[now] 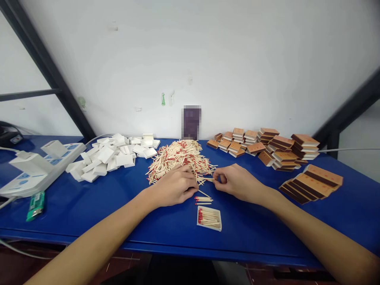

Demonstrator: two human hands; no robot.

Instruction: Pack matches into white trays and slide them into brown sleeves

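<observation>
Our left hand [175,186] curled closed on the match pile [181,155], our right hand [237,184] pinching a few matches [208,179] at its near edge, we should keep heads aligned as in the tray [209,218].

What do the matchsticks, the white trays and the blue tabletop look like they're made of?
Matchsticks: pale bare wood, it seems, with matt red coated heads.
White trays: probably thin folded card, matt, judging by the sharp edges and thin walls.
Tabletop: a smooth, glossy blue surface with soft reflections. It is likely painted metal or laminate, but the view doesn't settle which.
</observation>
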